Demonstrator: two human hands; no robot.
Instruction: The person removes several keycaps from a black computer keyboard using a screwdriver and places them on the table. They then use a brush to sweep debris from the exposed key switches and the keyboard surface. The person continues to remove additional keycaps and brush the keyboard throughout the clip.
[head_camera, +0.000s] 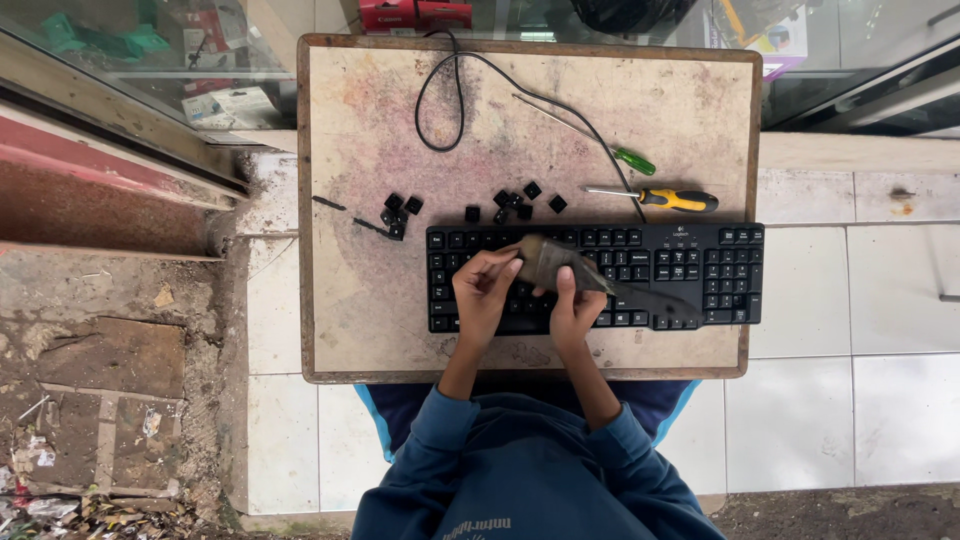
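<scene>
Blue sleeves are filling the bottom of the view, nearest the camera, and both forearms are reaching up and away from them onto a small worn wooden table.

Left of all the fingers, 2 thin black strips are lying on the bare tabletop. Just above and left of the left fingertips, loose black keycaps are sitting in a small cluster, with more scattered keycaps spreading rightward above both hands.

A left hand is resting over the left part of a black keyboard, wrist bent, its fingers curling inward with the fingertips pinching the near end of a dusty brown brush. I cannot tell how firmly they are gripping it.

Beside it, touching the same brush, a right hand is lying palm down on the keys, with 1 finger stretching straight up against the brush's underside; its other fingers are curling loosely below.

Right of the fingers, the brush's long dark end is trailing across the keys toward the keyboard's lower right. Above and right of the fingertips, a black cable is looping over the tabletop, and 2 screwdrivers are lying there: a green-handled one and, nearer the keyboard, a yellow-handled one.
</scene>
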